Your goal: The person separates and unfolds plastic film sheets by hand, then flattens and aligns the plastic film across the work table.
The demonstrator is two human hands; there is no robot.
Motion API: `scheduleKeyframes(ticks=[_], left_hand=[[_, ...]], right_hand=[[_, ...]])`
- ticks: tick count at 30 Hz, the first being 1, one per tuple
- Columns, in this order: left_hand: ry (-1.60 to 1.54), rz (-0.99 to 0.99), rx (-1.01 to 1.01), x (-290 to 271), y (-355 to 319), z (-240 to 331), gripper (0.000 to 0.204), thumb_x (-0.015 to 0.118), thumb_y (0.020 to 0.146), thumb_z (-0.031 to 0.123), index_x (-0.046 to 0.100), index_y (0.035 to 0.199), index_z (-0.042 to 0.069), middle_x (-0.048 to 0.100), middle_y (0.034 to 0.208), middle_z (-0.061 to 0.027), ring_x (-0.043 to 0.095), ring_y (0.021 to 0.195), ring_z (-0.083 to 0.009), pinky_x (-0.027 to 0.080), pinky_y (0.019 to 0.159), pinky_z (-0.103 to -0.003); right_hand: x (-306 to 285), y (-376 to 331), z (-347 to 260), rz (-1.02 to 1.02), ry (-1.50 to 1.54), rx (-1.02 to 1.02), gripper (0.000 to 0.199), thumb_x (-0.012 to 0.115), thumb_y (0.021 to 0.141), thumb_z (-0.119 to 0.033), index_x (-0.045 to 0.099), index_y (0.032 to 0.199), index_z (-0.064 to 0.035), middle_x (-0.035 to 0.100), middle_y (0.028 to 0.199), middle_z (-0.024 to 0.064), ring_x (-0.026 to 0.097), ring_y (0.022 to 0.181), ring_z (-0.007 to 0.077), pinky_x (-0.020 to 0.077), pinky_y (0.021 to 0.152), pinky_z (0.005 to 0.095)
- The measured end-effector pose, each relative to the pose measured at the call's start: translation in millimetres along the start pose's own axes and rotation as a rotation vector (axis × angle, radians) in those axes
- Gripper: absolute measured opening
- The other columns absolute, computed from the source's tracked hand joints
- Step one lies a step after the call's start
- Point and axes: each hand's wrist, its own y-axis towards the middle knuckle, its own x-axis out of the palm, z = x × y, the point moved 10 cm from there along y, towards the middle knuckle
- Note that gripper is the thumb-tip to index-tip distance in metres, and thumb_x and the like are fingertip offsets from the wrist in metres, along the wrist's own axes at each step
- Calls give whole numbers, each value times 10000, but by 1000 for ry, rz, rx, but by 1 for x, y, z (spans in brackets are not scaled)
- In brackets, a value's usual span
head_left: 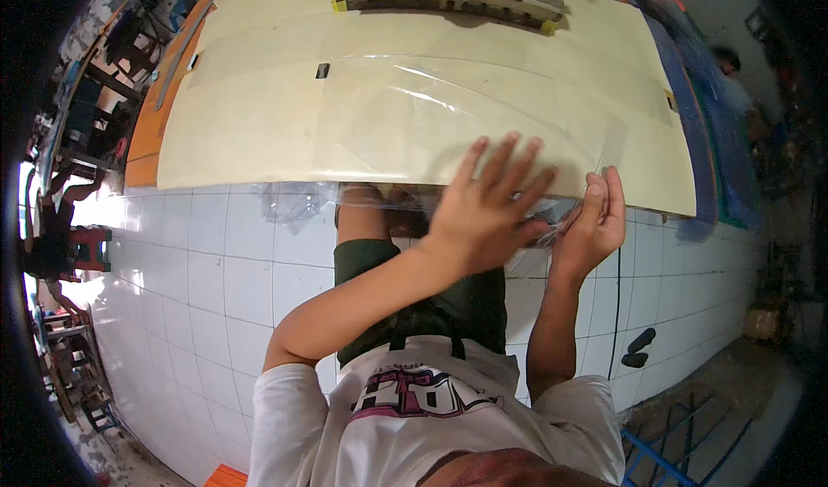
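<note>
A clear plastic sheet [431, 90] lies over the pale yellow covering [250, 133] of the table, its creases catching the light. My left hand [492, 202] is over the table's near edge with its fingers spread, laid on or just above the sheet. To the right of it, my right hand [595, 211] pinches the edge of the clear plastic between thumb and fingers at the near edge. Part of the plastic hangs below the table edge beside my hands.
A long grey fixture [448, 4] with red and yellow parts stands at the far side. Crumpled clear plastic [297, 207] hangs at the near edge. Blue sheeting [703, 125] covers the right end. Dark slippers [638, 347] lie on the white tiled floor. A red stool [89, 250] stands left.
</note>
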Motion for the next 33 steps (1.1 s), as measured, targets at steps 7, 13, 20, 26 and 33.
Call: scheduleKeyframes(ticks=[7, 13, 20, 26, 33], left_hand=[[436, -37, -268, -64, -42, -102, 507, 467, 975, 393, 474, 1447, 208, 354, 1554, -116, 350, 1416, -334, 223, 1149, -547], [629, -60, -367, -129, -77, -132, 440, 419, 1010, 316, 523, 1411, 168, 355, 1553, -123, 344, 1426, -298, 174, 1165, -553], [-483, 125, -262, -137, -66, -73, 372, 594, 918, 181, 622, 1256, 28, 540, 1370, -204, 541, 1245, -365, 357, 1088, -445], [-1244, -30, -411, -91, -44, -60, 829, 457, 933, 654, 383, 1458, 17, 520, 1363, -256, 572, 1209, -346, 440, 1025, -412], [-1967, -28, -548, -53, -68, -62, 1098, 357, 809, 853, 213, 1525, 33, 413, 1446, -269, 568, 1203, -392, 497, 985, -514]], right_hand=[[-5, 2, -14, -6, -30, 6, 384, 555, 976, -130, 533, 1323, 33, 675, 1030, 114, 424, 416, 34, 320, 317, 209], [-37, 75, -87, -36, -329, -357, 353, 610, 972, -183, 607, 1299, -48, 709, 1065, 80, 411, 486, 5, 311, 395, 188], [19, 127, -255, -421, -692, -1097, 332, 552, 977, -21, 630, 1293, -81, 682, 1167, 67, 630, 947, 98, 515, 744, 253], [91, -19, -285, -862, -1063, -1762, 455, 641, 788, 6, 652, 1227, -111, 668, 1124, 105, 665, 964, 237, 552, 796, 322], [87, -141, -147, -1097, -876, -1990, 537, 633, 918, -299, 436, 1412, -371, 624, 1043, 64, 646, 886, 231, 567, 743, 376]])
